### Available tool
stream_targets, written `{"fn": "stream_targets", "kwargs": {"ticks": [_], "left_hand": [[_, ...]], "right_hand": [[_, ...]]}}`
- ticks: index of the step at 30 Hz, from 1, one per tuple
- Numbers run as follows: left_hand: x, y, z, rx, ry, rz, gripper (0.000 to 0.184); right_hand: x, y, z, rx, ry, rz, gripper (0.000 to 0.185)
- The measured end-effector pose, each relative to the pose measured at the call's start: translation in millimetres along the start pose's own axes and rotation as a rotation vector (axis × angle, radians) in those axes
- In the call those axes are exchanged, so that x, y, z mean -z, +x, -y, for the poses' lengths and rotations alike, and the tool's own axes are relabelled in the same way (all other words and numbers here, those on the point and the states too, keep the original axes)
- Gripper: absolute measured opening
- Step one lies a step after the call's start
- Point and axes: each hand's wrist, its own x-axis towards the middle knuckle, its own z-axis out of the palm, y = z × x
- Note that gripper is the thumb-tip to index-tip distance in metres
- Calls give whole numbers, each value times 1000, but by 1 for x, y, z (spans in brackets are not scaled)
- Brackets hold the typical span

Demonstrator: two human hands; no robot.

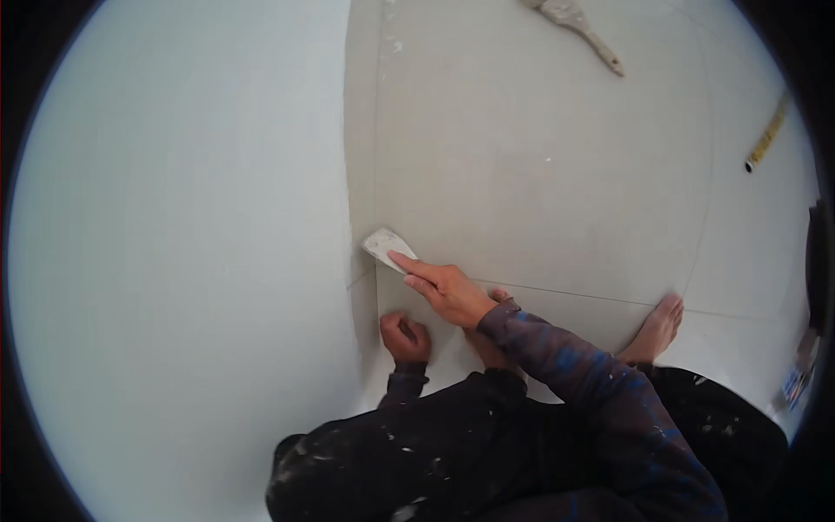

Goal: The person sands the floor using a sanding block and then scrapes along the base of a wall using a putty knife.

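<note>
The right hand [452,293] pinches a flat, white-smeared scraper [383,244], index finger along it — long axis slanting up-left, tip at the pale beige tile skirting [362,130]. The left hand [406,337] (loosely curled, nothing visible inside) sits below, farther off. No container is discernible.

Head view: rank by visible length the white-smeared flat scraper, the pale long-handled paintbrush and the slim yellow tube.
1. Pale long-handled paintbrush, cropped at the top edge
2. Slim yellow tube, fading at the dark rim
3. White-smeared flat scraper, partly under the right hand
</note>
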Motion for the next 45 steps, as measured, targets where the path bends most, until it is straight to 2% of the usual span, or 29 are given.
{"fn": "stream_targets", "kwargs": {"ticks": [4, 6, 7, 8, 9, 11, 12, 17, 20, 21, 22, 23, 25, 28, 31, 34, 37, 39, 41, 42, 43, 45], "left_hand": [[1, -10, 14, -37, 129, 2, 27], [-3, 0, -1, -33, 183, 1, 27], [-5, 8, -13, -32, 210, 0, 29], [-7, 14, -18, 87, 181, 31, 31], [-7, 8, -16, 60, 208, 5, 33], [-9, 6, -25, 33, 241, -19, 34], [-10, 5, -24, 124, 178, -24, 33], [-7, 16, -36, 306, 60, 59, 28], [-10, 0, -9, 225, 136, 66, 27], [-8, -4, 2, 57, 248, 64, 25], [-7, -11, 13, -25, 302, 62, 25], [-7, -15, 18, -107, 356, 56, 25], [-4, -13, -1, 65, 150, 2, 27], [-4, -7, -11, 7, 167, -16, 26], [-4, -5, -16, 24, 177, -12, 27], [-4, -8, -6, 13, 170, -20, 25], [-6, -10, 5, 64, 272, 35, 28], [-8, -12, 12, 70, 250, 53, 32], [-10, -9, 7, 77, 227, 67, 35], [-9, -3, -8, -8, 254, 22, 34], [-7, 2, -19, -94, 283, -25, 32], [-6, -2, -17, -44, 239, -18, 30]], "right_hand": [[-10, -6, 4, -71, 115, 111, 48], [-13, -15, 15, -211, 210, 118, 48], [-13, -14, 19, -212, 232, 130, 48], [-19, -14, 21, -127, 225, 41, 48], [-27, -17, 17, -55, 220, -54, 48], [-20, -18, 21, -102, 199, -5, 49], [-22, -19, 18, -144, 171, 42, 49], [-27, -10, 17, -144, 175, 16, 49], [-26, -8, 14, -158, 172, 18, 48], [-28, -5, 11, -167, 156, 20, 48], [-33, -2, 7, -160, 149, 25, 48], [-38, 8, 0, -48, 165, -111, 47], [-30, 27, -2, 56, 185, -242, 46], [-8, 45, 13, -62, 221, -155, 46], [1, 43, 15, -19, 220, -162, 46], [-5, 22, 15, -77, 243, -99, 46], [-13, -4, 17, -83, 122, -24, 46], [-13, -7, 22, -179, 89, 56, 47], [-19, -2, 15, -120, 106, -17, 46], [-20, 1, 14, -55, 125, -83, 46], [-20, 2, 14, -60, 128, -85, 46], [-12, 8, 21, -152, 121, -13, 47]]}}
